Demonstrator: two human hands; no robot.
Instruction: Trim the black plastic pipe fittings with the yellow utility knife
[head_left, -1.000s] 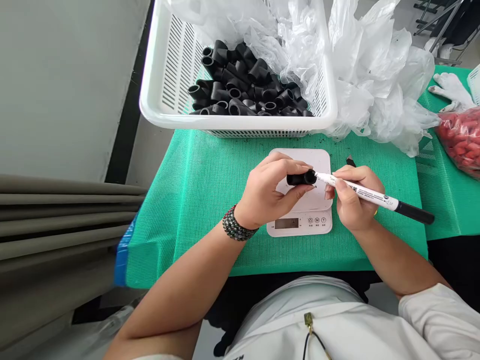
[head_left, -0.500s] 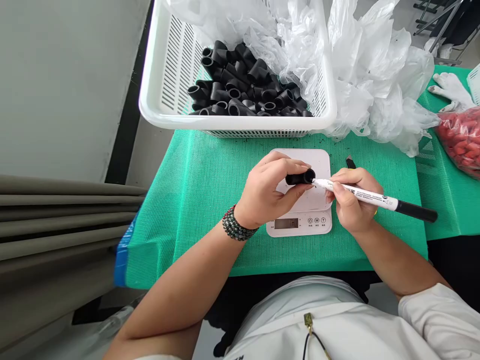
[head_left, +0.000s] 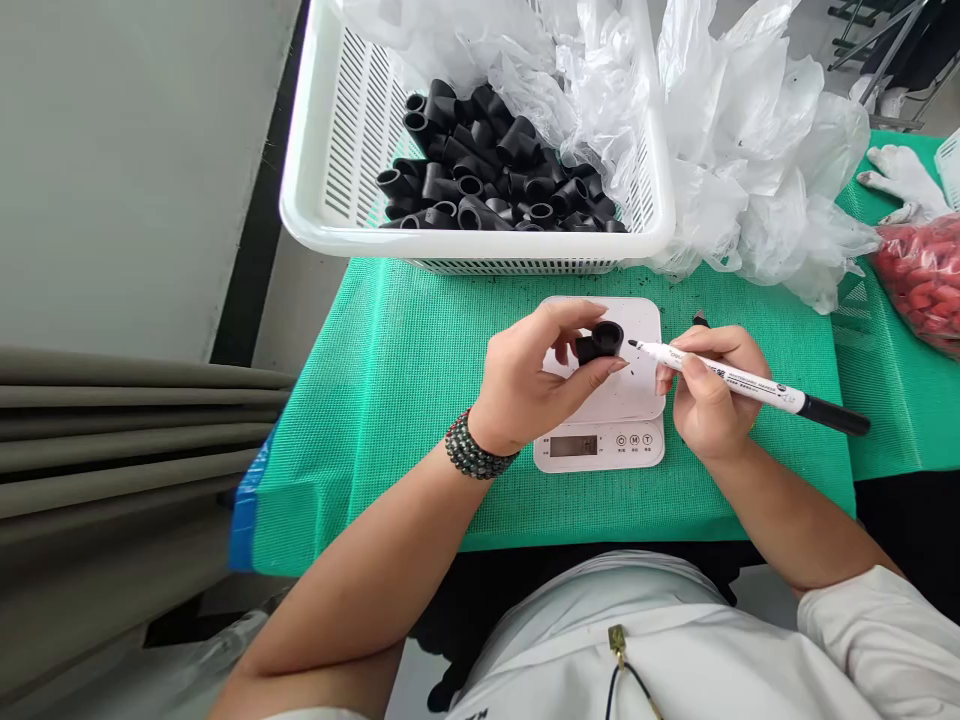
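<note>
Between its thumb and fingers, my left hand [head_left: 536, 375] pinches a short black tube fitting [head_left: 600, 343], its round opening facing up and to the right. The fitting is over the white digital scale [head_left: 637, 392]. My right hand [head_left: 716, 390] grips a white whiteboard marker [head_left: 739, 380] with a black end. The marker's dark tip points left, a small gap away from the fitting's rim. Small dark specks lie on the scale's plate.
A white basket [head_left: 480, 245] of black fittings [head_left: 487, 165] stands behind the scale. Clear plastic bags [head_left: 750, 170] lie right of it. At the far right are a white glove [head_left: 904, 182] and a bag of red parts [head_left: 922, 285]. A small black object [head_left: 700, 319] lies behind my right hand.
The fitting has turned in my left hand, so its opening faces more upward. My right hand has moved slightly right, and the marker tip has parted from the fitting.
</note>
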